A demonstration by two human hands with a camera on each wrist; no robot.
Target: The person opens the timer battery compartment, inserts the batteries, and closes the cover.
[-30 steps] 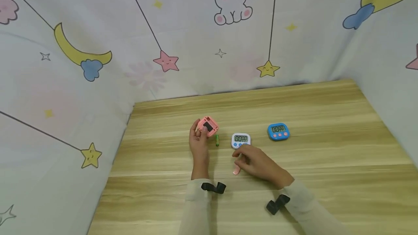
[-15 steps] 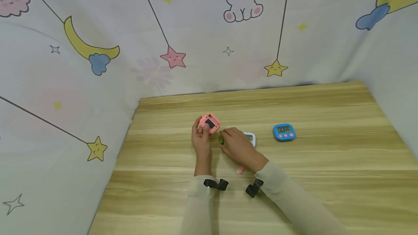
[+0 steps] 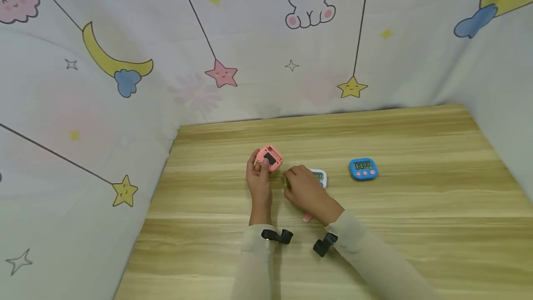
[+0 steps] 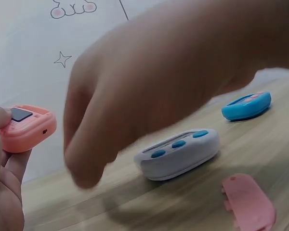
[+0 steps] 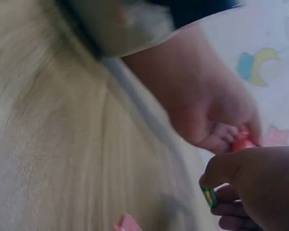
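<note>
My left hand (image 3: pixel 259 183) holds a pink digital timer (image 3: pixel 275 153), thumb on its back, which faces up with the battery compartment uncovered. Just to the right of it, my right hand (image 3: pixel 307 191) pinches a small green battery (image 5: pixel 209 197) between thumb and fingers. In the head view that hand covers much of the battery and part of a white timer (image 4: pixel 178 155) standing on the table behind it. A pink battery cover (image 4: pixel 247 199) lies on the wood below the right hand, mostly hidden by it in the head view.
To the right on the wood-grain table (image 3: pixel 416 161) sits a blue timer (image 3: pixel 363 169), display up. Behind and at the sides of the table hangs a white printed cloth (image 3: pixel 258 91).
My right hand has moved left from beside the pink cover to the green battery and has taken hold of it. The left hand keeps the pink timer in nearly the same place.
</note>
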